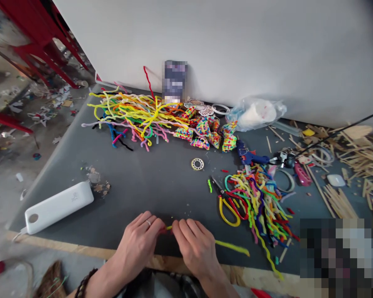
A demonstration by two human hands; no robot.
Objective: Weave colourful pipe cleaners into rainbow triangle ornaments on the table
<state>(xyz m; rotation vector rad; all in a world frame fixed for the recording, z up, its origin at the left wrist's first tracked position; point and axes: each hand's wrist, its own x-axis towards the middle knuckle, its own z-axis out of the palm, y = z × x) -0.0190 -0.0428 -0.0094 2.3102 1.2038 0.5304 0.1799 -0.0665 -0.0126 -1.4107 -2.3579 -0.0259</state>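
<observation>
Both hands, left hand (139,242) and right hand (195,244), pinch a yellow pipe cleaner (231,247): light, bendy, fuzzy, best gripped near its ends.

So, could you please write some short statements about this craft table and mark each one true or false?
1. Both hands, the left hand and the right hand, pinch a yellow pipe cleaner. True.
2. The white power bank lies to the right of the hands. False: it lies to their left.
3. The scissors have yellow and red handles. True.
4. The big pile of pipe cleaners lies at the near table edge. False: it lies at the far side, by the wall.
5. A ring is on the left hand. True.
</observation>
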